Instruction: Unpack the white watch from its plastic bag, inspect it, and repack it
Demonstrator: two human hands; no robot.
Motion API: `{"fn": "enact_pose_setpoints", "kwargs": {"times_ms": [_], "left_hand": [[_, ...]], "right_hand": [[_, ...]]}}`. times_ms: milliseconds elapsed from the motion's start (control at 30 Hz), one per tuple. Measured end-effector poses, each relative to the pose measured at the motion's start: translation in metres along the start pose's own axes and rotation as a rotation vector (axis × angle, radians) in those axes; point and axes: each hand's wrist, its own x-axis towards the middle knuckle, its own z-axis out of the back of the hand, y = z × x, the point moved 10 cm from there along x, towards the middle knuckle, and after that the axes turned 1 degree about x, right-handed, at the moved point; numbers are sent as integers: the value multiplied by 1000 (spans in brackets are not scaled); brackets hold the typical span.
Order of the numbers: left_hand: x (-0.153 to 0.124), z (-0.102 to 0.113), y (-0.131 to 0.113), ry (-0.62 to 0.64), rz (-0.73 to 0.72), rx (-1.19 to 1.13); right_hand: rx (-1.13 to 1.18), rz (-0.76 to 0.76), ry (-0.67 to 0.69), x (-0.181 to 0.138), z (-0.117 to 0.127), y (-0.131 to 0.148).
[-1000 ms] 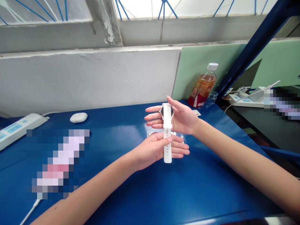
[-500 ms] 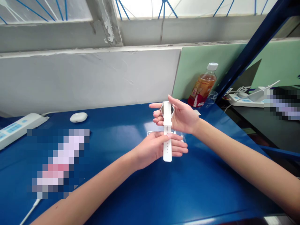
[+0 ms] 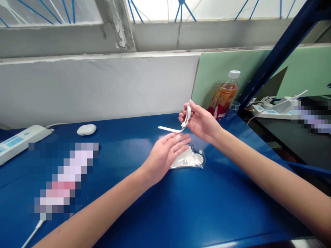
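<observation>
My right hand point(image 3: 200, 121) is closed on a white-strapped watch point(image 3: 186, 117), holding its case edge-on above the blue table point(image 3: 129, 213). One white strap point(image 3: 169, 129) sticks out to the left, nearly level. My left hand point(image 3: 165, 155) is open just below that strap, fingers stretched and together, holding nothing. Under and to the right of my left hand lies a clear plastic bag point(image 3: 190, 160) with white parts inside.
A white mouse-like oval point(image 3: 87, 129) and a white power strip point(image 3: 18, 141) lie at the left. A bottle of brown drink point(image 3: 223, 94) stands at the back by a green partition. A dark blue post point(image 3: 279, 51) slants at the right, with another power strip point(image 3: 269, 108) behind it.
My left hand let go of the lower strap and opened. My right hand closed round the watch and turned it edge-on, so the strap swung from hanging down to pointing left.
</observation>
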Motion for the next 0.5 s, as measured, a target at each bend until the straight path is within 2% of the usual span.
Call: {"fn": "enact_pose_setpoints", "kwargs": {"times_ms": [167, 300, 367, 433, 500], "left_hand": [[0, -2, -2, -13, -31, 170], [-1, -3, -1, 19, -38, 262], [-1, -4, 1, 44, -31, 289], [-2, -6, 3, 71, -31, 299], [-3, -10, 4, 102, -29, 303]], "right_hand": [[-287, 24, 105, -8, -13, 0], [-455, 193, 122, -12, -17, 14], [-499, 219, 135, -14, -19, 13], [-494, 151, 181, -15, -24, 4], [-415, 6, 270, -18, -31, -12]]}}
